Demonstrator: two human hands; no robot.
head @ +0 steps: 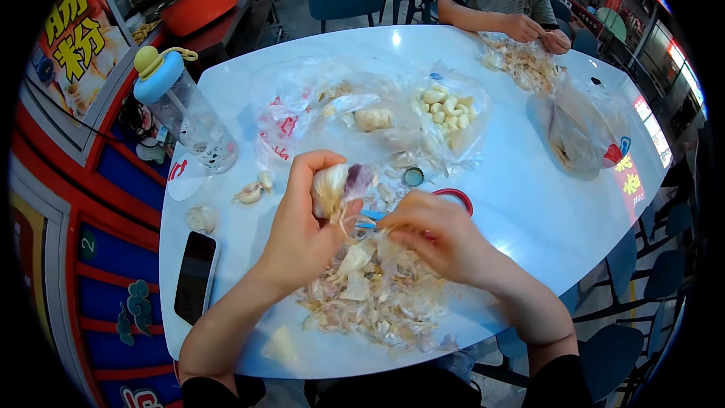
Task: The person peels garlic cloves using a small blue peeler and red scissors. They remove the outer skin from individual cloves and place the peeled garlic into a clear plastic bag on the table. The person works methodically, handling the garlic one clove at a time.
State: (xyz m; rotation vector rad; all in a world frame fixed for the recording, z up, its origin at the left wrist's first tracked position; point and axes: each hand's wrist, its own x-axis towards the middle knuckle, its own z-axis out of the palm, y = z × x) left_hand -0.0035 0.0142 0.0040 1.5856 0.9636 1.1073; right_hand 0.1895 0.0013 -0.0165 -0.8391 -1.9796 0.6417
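Observation:
My left hand [303, 226] holds a garlic bulb [329, 190], its skin partly peeled and purple on one side. Pinched in the fingers of my right hand [436, 232] is a thin papery piece of garlic skin [388, 246]; the hand is slightly blurred. Below both hands lies a heap of loose garlic skins [379, 300] on the white table [255, 323]. A pair of scissors with a red handle [461, 198] lies partly hidden under my right hand. Beyond it, a clear plastic bag [476, 124] contains peeled garlic cloves [447, 107].
At left are a phone [195, 277], a garlic bulb [201, 219], loose cloves [249, 192] and a tall bottle [195, 119]. Another bag [289, 107] and a bottle cap [413, 176] lie mid-table. Across sits a person [498, 5] by more skins [521, 65] and a filled bag [578, 130].

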